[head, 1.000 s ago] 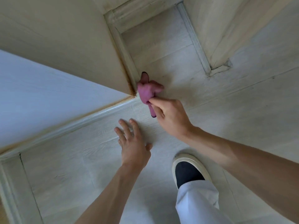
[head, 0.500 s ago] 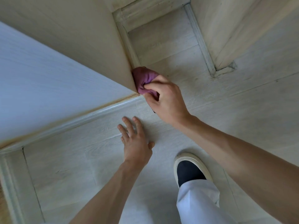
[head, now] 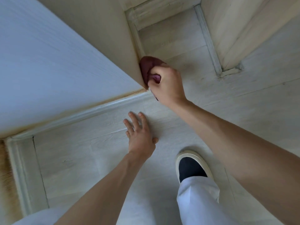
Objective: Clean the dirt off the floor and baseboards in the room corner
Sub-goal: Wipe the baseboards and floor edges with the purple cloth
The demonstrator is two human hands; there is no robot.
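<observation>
Shoe (head: 191,166) and white trouser leg (head: 198,197) sit nearest, on the pale floor (head: 81,159). Beyond, the left hand (head: 139,137) lies flat (fingers straight). Farther, the right hand (head: 167,83) grips a maroon cloth (head: 146,65) against the baseboard (head: 137,38) at the wall corner.

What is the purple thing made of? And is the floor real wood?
The purple cloth looks like soft fabric: it bunches and folds in the right hand. The floor shows pale wood grain and plank seams, matte; whether real wood or laminate, the picture can't settle.
</observation>
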